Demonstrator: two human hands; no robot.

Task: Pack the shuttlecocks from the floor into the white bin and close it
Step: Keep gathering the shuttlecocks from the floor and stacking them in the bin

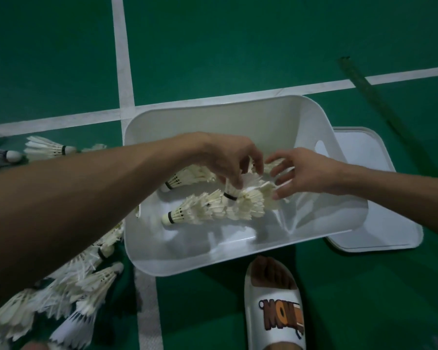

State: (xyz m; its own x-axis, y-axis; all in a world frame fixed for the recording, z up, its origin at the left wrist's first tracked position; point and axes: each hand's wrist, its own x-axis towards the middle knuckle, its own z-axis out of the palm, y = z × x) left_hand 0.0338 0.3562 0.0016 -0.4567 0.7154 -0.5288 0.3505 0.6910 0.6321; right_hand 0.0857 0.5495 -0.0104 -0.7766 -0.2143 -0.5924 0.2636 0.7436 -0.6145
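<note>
The open white bin [238, 253] stands on the green court floor. Inside it lie two nested rows of white shuttlecocks [208, 209], cork ends pointing left. My left hand [228, 157] reaches over the bin and pinches a shuttlecock [232, 192] by its cork end, feathers down into the stack. My right hand [299, 173] comes in from the right with fingers spread, touching the feather end of the stack. Its lid [379, 198] lies flat on the floor, right of the bin. A pile of loose shuttlecocks [68, 286] lies on the floor at lower left.
More shuttlecocks [48, 147] lie left of the bin beyond my forearm. My foot in a white slipper [276, 309] stands just in front of the bin. A dark green pole [379, 102] lies diagonally at the upper right. White court lines cross under the bin.
</note>
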